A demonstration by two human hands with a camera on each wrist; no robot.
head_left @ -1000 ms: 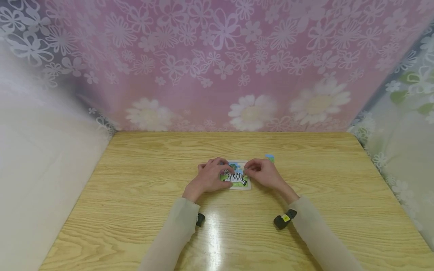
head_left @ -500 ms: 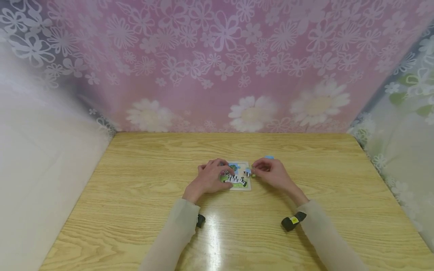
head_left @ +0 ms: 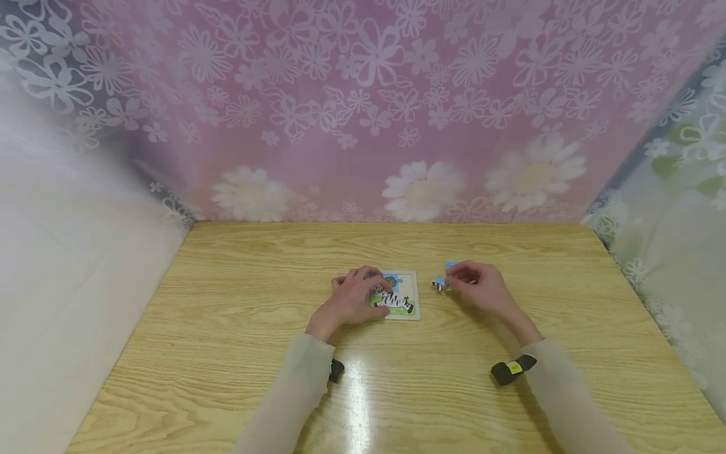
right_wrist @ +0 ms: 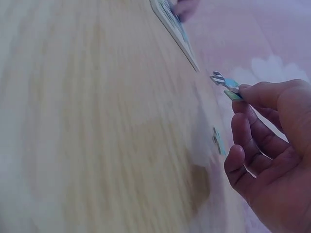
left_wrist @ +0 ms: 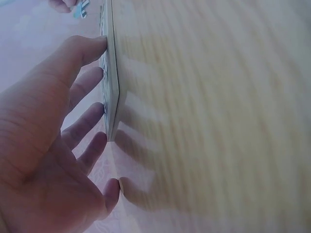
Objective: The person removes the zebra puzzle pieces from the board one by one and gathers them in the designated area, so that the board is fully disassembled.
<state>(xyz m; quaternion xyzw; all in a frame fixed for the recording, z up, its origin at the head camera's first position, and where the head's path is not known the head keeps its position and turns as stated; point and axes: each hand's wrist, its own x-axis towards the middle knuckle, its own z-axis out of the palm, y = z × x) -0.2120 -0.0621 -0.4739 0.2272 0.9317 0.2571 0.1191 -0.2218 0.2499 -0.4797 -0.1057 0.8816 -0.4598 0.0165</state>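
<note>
A small zebra jigsaw puzzle in a pale frame (head_left: 418, 299) lies on the table. My left hand (head_left: 356, 296) rests on its left part, fingers spread. In the left wrist view the thumb and fingertips (left_wrist: 99, 44) press on the top face near the edge, and the little finger reaches past the board. To the right, my right hand (head_left: 482, 287) pinches a puzzle piece (right_wrist: 226, 83) with blue, green and black-and-white stripes between thumb and forefinger, above the table. The upper right part of the board shows a bare pale gap.
Another puzzle piece (head_left: 450, 263), blue at its edge, lies on the table (head_left: 227, 353) behind my right hand, partly hidden by it. A flowered pink curtain (head_left: 340, 157) hangs behind the table's far edge, with pale cloth at both sides.
My right hand has drawn the striped piece off the board and carried it to the right, baring the gap. The left hand has stayed where it was.
</note>
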